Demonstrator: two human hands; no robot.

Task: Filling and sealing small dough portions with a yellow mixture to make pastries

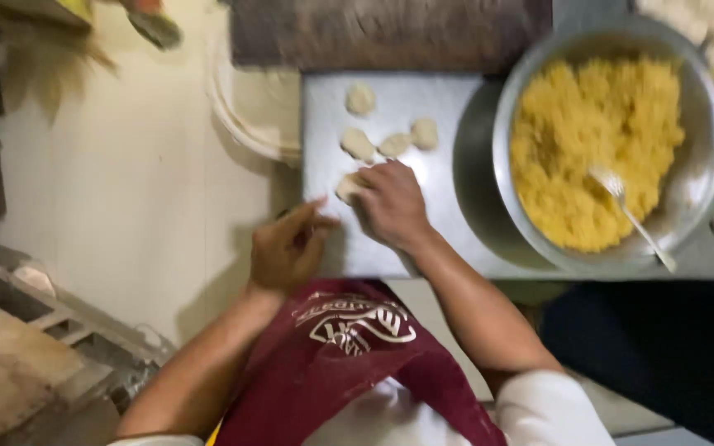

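Dough, a small pale flattened piece (347, 187), lies near the near-left corner of the grey metal worktop (324, 107), with the right hand pressed over its right side so that only its left end shows.

At the far left, off the worktop's left edge, the left hand (289, 248) hangs above the cream floor (134, 198), just beside the worktop's near-left corner. Its fingers are drawn loosely together, tips pointing toward the dough piece; whether they pinch anything cannot be told through the blur. The hand is near the piece but not touching it.

The right hand (392, 205) rests palm down on the worktop close to its near edge, fingers bent down onto the dough piece.

Beyond that hand, toward the far edge, four more small pale dough lumps (392, 144) lie apart from one another: one nearer the far edge, three in a loose row closer in.

Further right, a large round steel bowl (708, 99) stands by the near edge, filled with crumbly yellow filling (588, 140). A metal spoon (631, 216) leans in it, handle toward the near rim.

A dark red apron (332, 363) shows at the bottom.
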